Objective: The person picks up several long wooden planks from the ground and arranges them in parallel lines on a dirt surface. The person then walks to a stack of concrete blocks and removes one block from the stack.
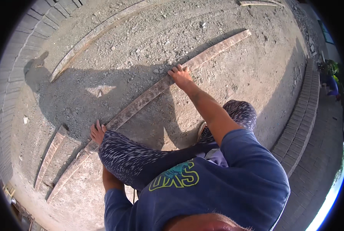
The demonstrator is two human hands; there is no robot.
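Note:
A long, narrow wooden plank [143, 98], dirt-stained and worn, lies diagonally across the gritty ground from lower left to upper right. My right hand [182, 78] is closed over its middle stretch, fingers curled across the far edge. Farther down the same plank, my left hand [97, 133] grips it beside my bent knee; the knee and leg hide the left wrist and part of the board. I am crouching on the near side of the plank, and my shadow falls over its middle.
A shorter plank [51, 157] lies at the lower left, and another long one [88, 39] curves across the upper left. Paving blocks [18, 63] line the left side. A low row of blocks [301, 115] borders the right. Small stones are scattered about the ground.

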